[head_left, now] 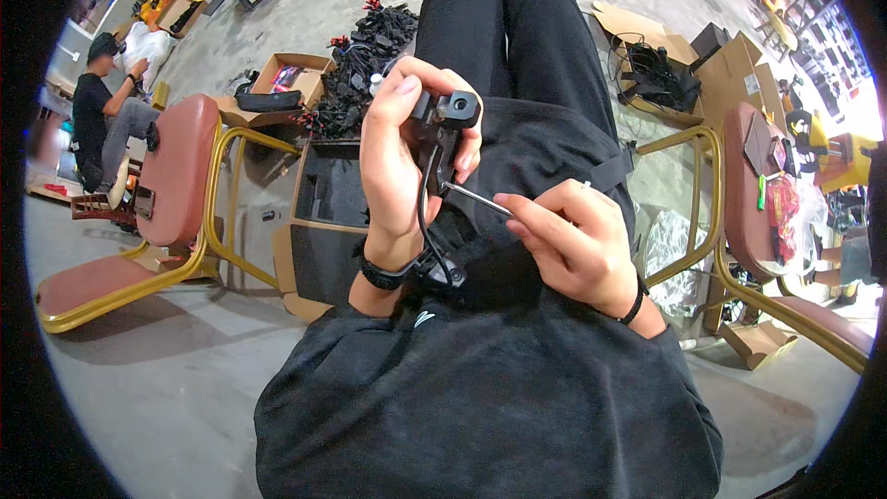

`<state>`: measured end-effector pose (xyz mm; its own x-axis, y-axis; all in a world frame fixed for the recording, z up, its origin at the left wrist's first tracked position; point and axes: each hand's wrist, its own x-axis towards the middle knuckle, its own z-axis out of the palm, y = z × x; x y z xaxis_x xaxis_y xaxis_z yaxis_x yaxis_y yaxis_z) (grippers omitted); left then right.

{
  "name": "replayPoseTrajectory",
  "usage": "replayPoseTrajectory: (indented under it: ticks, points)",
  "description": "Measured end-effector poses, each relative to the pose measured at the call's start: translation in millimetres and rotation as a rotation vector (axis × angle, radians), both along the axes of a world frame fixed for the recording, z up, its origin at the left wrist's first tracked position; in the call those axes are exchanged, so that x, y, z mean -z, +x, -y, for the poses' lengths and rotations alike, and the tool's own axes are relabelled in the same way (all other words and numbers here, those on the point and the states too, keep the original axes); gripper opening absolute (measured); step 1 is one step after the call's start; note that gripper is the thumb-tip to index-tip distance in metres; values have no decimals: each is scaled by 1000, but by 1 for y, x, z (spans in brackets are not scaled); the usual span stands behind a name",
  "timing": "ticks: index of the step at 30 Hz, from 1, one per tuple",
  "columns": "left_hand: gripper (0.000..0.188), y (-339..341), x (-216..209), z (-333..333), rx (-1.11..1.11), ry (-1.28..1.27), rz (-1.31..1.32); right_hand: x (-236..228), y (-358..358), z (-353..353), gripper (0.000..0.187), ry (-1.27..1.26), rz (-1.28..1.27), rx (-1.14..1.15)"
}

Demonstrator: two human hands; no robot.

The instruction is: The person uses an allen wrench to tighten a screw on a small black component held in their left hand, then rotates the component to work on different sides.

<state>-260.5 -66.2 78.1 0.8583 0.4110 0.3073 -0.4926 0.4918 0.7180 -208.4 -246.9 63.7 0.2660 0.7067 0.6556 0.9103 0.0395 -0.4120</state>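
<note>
My left hand (393, 152) is closed around a small black camera device (442, 134), its square lens end up and facing me. A black cable (423, 194) runs from the device down past my wrist to another small black part (445, 272) lying against my lap. Between the thumb and fingers of my right hand (577, 240) is a thin metal screwdriver (476, 196). Its tip points left and meets the lower part of the device, or lies very close to it. The screwdriver's rear end is hidden inside my right hand.
A pile of black cabled parts (370, 55) lies beyond my left hand, near an open cardboard box (286, 83). Another box with black cables (658, 74) is at right. Chairs (180, 171) stand on both sides. A seated person (102, 120) is at far left.
</note>
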Motion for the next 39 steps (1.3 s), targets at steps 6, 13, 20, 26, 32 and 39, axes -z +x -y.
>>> replayPoseTrajectory:
  ticks: [6, 13, 20, 26, 32, 39]
  points:
    - [32, 1, 2, -4, -51, 69, -134, 1, 7, 0, 37, -46, 187, -21]
    - [31, 6, 3, -7, -52, 142, -87, -1, 3, -7, 28, -39, 112, 4]
    - [29, 7, 5, -7, -42, 83, 87, -19, -1, -3, 17, -317, -1044, -99]
    - [30, 6, 1, -5, 23, -13, -3, -6, 2, -5, 15, -21, -470, -67]
    - [29, 6, 3, 1, 38, 169, 31, -10, -1, -3, 16, -7, -871, -48]
    - [24, 4, 4, 4, -122, 396, 14, -15, 5, 2, 26, -108, -1212, -195]
